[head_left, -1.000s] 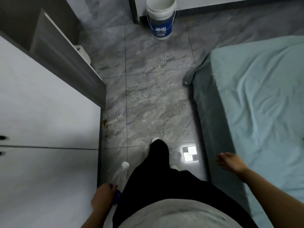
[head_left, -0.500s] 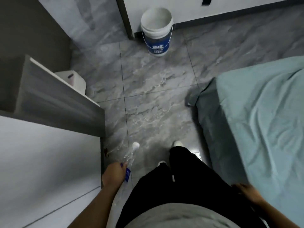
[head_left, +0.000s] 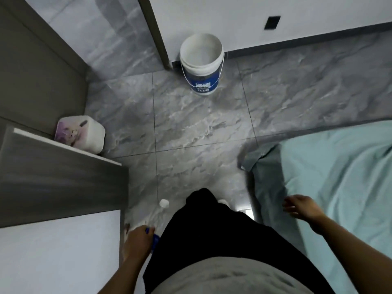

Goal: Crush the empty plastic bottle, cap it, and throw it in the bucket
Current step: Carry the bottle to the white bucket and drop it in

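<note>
Left hand (head_left: 137, 240) wrapped around capped bottle (head_left: 158, 217) at 7 o'clock, cap (head_left: 164, 203) pointing forward; right hand (head_left: 301, 209) loose, fingers spread, holding nothing at 4 o'clock. Bucket (head_left: 201, 66) sits at 12, well apart. Probably close in first, then drop from over the rim rather than lobbing it.

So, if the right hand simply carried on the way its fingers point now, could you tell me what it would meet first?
The right hand is open with its fingers aimed left, over the edge of the bed. Probably the person's own black trouser leg comes first, though depth is hard to judge here.
</note>
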